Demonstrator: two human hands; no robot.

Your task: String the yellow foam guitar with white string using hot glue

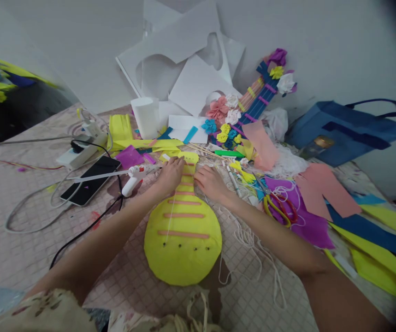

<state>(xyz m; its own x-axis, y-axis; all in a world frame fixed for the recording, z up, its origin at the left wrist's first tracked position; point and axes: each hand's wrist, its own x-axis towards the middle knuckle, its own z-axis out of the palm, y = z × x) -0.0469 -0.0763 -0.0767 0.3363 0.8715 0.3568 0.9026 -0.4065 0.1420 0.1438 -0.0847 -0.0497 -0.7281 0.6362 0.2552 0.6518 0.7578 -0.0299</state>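
Note:
A yellow paper-covered toy guitar [183,263] lies flat on the table, its neck pointing away from me. Pink strips [184,215] cross its neck and body, and a row of small dark pegs sits low on the body. From the leftmost peg a white string [171,216] runs up toward the neck. My left hand [172,175] rests on the neck's left edge near the head, fingers bent and pressed down on it. At the neck's right edge is my right hand [211,181], fingers curled together; what lies between its fingertips is hidden. Loose white string [249,242] trails beside the guitar.
A hot glue gun [136,177] and phone [92,180] lie left, near a power strip [80,150] and cables. Scissors [277,207] and coloured paper lie right. A decorated blue guitar [262,103], white cup [145,117] and blue bag [343,129] stand behind.

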